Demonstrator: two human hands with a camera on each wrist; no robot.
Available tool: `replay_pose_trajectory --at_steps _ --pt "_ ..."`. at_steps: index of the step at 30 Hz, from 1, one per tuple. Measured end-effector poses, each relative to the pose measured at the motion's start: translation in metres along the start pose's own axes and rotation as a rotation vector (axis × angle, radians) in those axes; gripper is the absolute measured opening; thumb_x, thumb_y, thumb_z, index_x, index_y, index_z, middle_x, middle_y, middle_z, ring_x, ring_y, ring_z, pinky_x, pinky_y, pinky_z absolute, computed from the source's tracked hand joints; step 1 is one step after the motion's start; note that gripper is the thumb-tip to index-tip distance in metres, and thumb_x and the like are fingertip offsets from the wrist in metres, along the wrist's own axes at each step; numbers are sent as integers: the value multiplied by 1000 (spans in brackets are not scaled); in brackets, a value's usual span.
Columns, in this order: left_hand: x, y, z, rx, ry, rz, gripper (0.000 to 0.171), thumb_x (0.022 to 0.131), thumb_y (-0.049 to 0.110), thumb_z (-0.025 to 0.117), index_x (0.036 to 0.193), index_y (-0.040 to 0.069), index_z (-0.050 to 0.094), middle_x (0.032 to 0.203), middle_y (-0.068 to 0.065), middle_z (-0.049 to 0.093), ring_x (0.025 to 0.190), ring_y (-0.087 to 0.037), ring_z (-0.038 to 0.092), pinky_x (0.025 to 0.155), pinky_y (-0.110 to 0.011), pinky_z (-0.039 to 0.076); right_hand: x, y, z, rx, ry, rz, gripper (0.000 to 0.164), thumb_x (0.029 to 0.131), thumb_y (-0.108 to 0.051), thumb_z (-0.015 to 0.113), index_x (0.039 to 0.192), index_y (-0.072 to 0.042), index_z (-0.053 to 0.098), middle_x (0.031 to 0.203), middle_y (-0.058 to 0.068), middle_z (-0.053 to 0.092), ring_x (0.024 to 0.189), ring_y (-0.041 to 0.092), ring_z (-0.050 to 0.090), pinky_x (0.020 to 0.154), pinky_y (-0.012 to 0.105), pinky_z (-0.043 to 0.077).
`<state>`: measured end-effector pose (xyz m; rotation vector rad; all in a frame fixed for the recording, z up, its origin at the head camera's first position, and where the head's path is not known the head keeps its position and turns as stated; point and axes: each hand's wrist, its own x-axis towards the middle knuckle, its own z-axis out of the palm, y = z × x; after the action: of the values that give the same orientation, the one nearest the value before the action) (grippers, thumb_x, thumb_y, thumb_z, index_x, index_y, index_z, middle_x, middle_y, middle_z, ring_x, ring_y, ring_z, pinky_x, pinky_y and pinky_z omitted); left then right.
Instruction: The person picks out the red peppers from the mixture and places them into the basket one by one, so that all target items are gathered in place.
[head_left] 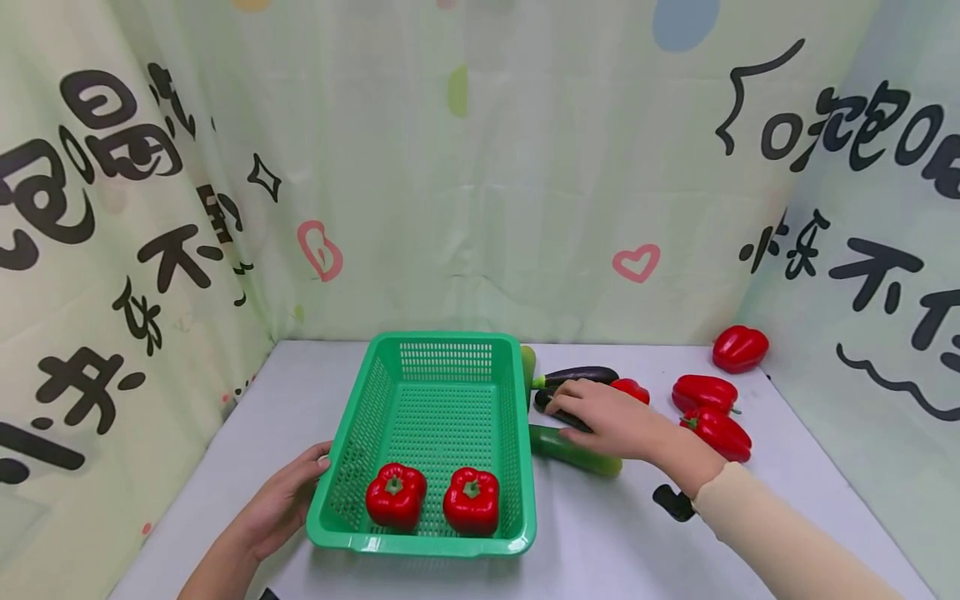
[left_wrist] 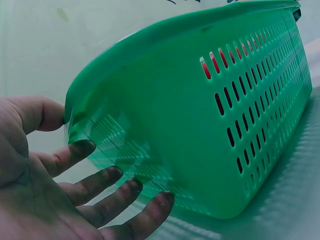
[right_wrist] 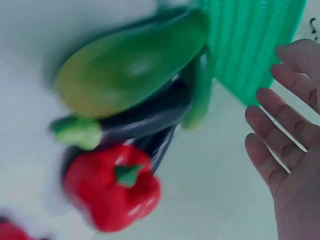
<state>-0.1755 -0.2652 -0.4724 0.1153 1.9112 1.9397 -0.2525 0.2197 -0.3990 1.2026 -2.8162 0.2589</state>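
My left hand (head_left: 281,496) holds the left rim of a green plastic basket (head_left: 446,417), its thumb tip hidden behind the rim in the left wrist view and its other fingers along the outer wall. Two red bell peppers (head_left: 396,498) stand inside, near the basket's front. Right of the basket, my right hand (head_left: 611,417) hovers with fingers spread and holds nothing. Under and around it lie a green zucchini (head_left: 570,450), purple eggplants (head_left: 585,374) and a red bell pepper (right_wrist: 112,187). The hand partly covers these in the head view.
Three more red bell peppers (head_left: 703,392) lie toward the right edge of the white table (head_left: 592,533). A slim green vegetable (right_wrist: 200,90) lies against the basket's right side. A patterned curtain (head_left: 480,208) hangs behind the table and on both sides.
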Motion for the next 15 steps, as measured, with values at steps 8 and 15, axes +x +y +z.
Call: replay_pose_trajectory --at_steps 8,15 --pt "0 1 1 5 15 -14 62 112 37 39 160 1 23 145 -11 46 123 -20 53 98 -33 53 -13 30 7 -111 -11 83 38 84 -15 85 120 -13 72 116 6 67 109 26 63 91 43 58" --pt "0 1 3 11 33 -23 62 112 38 40 159 2 25 145 -11 46 123 -21 53 98 -34 53 -19 42 10 -258 -32 166 59 70 -19 96 123 -12 70 117 13 67 112 34 62 96 52 55"
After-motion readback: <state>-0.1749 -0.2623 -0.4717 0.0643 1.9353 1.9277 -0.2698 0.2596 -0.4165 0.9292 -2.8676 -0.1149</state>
